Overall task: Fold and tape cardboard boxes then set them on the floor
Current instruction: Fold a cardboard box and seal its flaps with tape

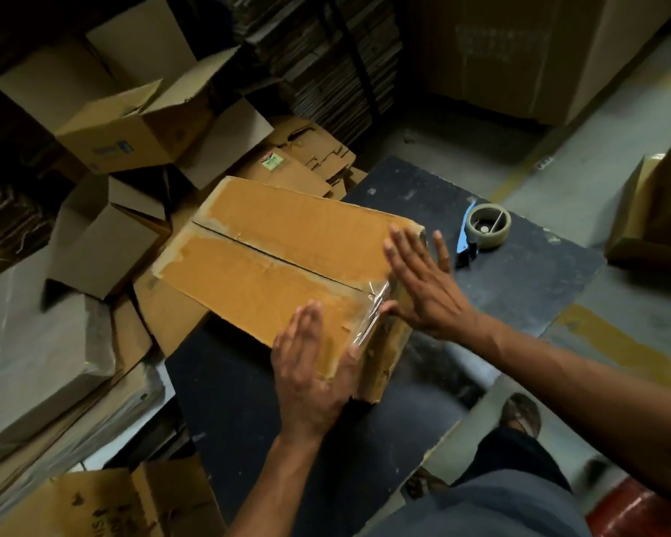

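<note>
1. The cardboard box (283,261) lies on the dark worktop (520,281), its far end overhanging the worktop's edge. Both top flaps are closed and meet at a centre seam; the contents cannot be seen.
2. Clear tape (372,312) crosses the near end of the seam and runs down over the edge.
3. The left hand (312,375) lies flat, fingers straight, pressing the near flap.
4. The right hand (423,282) is spread open against the taped end.
5. A tape dispenser (483,230) with a blue handle rests on the worktop, right of the box.
6. Open cardboard boxes (113,122) lie heaped on the left; their interiors are not visible.
</note>
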